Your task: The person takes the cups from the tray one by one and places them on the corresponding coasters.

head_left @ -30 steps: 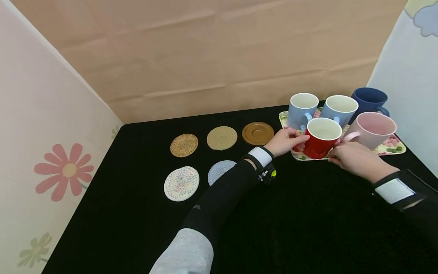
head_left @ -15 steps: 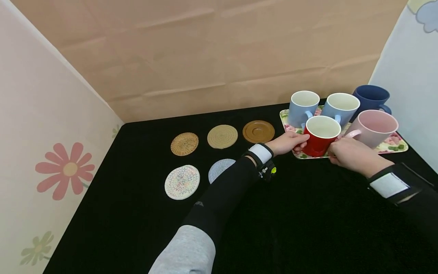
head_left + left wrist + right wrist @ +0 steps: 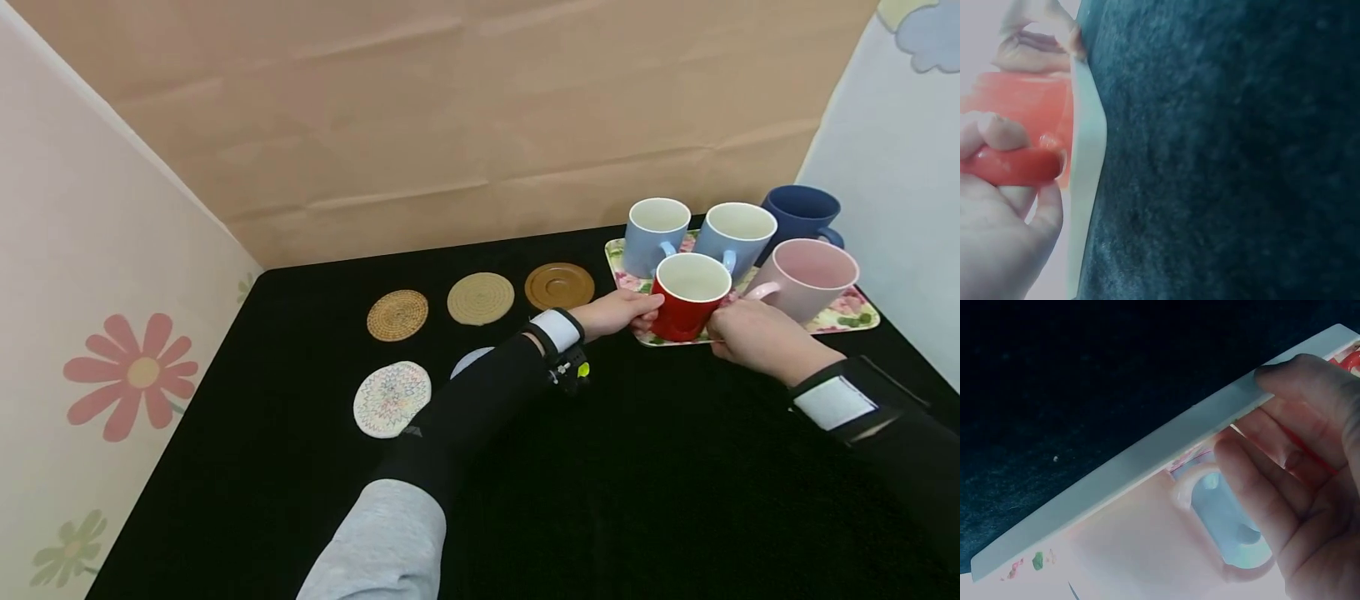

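A red mug with a white inside stands at the front of a floral tray. My left hand grips its handle, seen closely as a red handle between fingers and thumb in the left wrist view. My right hand is at the tray's front edge, between the red mug and a pink mug. In the right wrist view its thumb presses the outside of the pale tray rim while the fingers reach over the inner side, pinching it.
Two light blue mugs and a dark blue mug stand behind on the tray. Several round coasters lie to the left, among them a brown coaster and a white patterned coaster. A wall borders the right side.
My right hand has shifted slightly left along the tray's front edge, its fingers drawn in more. My left hand stays on the red mug's handle. The head view has shifted a little.
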### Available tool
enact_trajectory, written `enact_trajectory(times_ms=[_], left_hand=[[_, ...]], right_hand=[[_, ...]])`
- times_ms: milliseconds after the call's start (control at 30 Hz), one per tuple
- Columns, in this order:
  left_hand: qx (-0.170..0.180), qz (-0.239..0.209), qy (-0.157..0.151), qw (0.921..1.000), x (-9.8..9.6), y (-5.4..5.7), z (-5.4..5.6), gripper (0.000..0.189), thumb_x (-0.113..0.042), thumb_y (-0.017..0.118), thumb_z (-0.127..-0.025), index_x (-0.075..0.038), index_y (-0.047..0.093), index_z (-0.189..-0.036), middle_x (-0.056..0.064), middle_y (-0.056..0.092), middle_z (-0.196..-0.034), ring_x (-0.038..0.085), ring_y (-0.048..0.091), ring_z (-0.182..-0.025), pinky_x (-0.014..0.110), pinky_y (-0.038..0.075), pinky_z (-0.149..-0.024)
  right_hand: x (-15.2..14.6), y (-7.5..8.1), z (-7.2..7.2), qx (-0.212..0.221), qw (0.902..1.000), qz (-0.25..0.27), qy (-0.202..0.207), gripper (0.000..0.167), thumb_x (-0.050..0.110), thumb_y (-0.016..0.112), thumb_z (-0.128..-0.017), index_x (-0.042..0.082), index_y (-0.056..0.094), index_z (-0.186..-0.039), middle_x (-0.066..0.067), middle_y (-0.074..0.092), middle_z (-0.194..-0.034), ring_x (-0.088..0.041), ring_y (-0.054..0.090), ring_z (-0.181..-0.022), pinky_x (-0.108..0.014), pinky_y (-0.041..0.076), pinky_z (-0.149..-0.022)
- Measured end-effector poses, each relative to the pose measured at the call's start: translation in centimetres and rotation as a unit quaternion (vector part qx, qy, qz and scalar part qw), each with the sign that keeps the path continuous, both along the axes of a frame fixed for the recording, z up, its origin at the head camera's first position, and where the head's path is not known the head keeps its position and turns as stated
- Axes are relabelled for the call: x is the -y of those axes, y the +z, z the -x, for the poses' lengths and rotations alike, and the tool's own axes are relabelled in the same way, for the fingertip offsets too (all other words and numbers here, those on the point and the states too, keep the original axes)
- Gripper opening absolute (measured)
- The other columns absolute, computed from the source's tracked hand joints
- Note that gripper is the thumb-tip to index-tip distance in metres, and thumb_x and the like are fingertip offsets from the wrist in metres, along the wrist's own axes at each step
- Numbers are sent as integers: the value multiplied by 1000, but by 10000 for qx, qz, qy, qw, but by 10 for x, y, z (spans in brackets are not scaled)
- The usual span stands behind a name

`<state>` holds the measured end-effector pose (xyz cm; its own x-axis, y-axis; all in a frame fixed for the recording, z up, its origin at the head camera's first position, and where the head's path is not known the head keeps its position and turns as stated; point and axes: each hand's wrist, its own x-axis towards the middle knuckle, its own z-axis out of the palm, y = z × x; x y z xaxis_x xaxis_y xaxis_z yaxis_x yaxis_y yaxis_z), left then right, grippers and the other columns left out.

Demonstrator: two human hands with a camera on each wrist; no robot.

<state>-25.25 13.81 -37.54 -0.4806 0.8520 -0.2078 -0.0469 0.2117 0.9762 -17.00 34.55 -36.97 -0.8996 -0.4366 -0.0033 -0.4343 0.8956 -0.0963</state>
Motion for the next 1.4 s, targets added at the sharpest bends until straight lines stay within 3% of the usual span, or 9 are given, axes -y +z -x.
enact_trajectory(times_ms=[133,300,467,700,833,1000,1200,1400], left_hand=[[2,88,144,9999,7,-2,-1,41,-21,33,-108,-1,40,-73,6,36,-67,16,43,-71,24,37,-71],[105,76,361,9993,22,-1,-10,39,-22,34,-108,-3,42,-75,6,40,-71,14,46,-75,22,42,-75],[297,-69,310,9991,38,7,-19,37,-24,32,-108,-5,41,-78,6,40,-74,14,47,-78,24,47,-82],[508,-356,190,9979,68,8,-32,37,-23,30,-108,-7,38,-76,3,37,-72,17,47,-78,31,49,-90],[624,-484,435,9959,88,13,-41,37,-24,30,-108,-8,37,-76,3,36,-72,16,45,-77,33,49,-92],[453,-652,787,9937,114,18,-44,38,-25,28,-109,-7,35,-76,4,33,-72,16,43,-77,36,48,-93],[366,-859,1169,9888,145,16,-41,39,-26,26,-109,-10,36,-74,3,34,-72,18,41,-73,36,46,-92],[324,-1037,1610,9810,175,13,-46,39,-26,25,-109,-10,37,-75,3,34,-73,19,40,-73,42,43,-93]], right_hand=[[0,0,1,-8,10000,-18,28,24,0,77,-70,15,59,-64,7,51,-59,-11,48,-55,-34,45,-54],[0,1,1,22,9999,-59,116,23,1,77,-70,15,61,-64,7,52,-59,-11,49,-55,-34,46,-54],[-1,2,2,66,9998,-134,106,19,2,78,-70,13,63,-66,6,55,-61,-12,53,-56,-36,49,-56],[0,2,2,152,9998,-97,-2,21,2,77,-72,14,61,-64,6,52,-59,-11,48,-54,-34,45,-53],[0,0,1,60,9999,-130,-3,26,1,75,-72,16,57,-62,7,48,-57,-11,44,-52,-32,42,-52],[-1,-1,1,46,9999,-145,-6,27,1,75,-72,16,56,-62,6,46,-58,-11,43,-52,-32,41,-51],[-1,-1,1,43,9998,-212,-7,27,1,75,-72,16,56,-62,6,45,-57,-12,41,-53,-32,39,-51],[-1,-1,0,-6,9997,-260,9,29,1,74,-72,17,54,-61,7,44,-57,-12,40,-53,-32,38,-51]])
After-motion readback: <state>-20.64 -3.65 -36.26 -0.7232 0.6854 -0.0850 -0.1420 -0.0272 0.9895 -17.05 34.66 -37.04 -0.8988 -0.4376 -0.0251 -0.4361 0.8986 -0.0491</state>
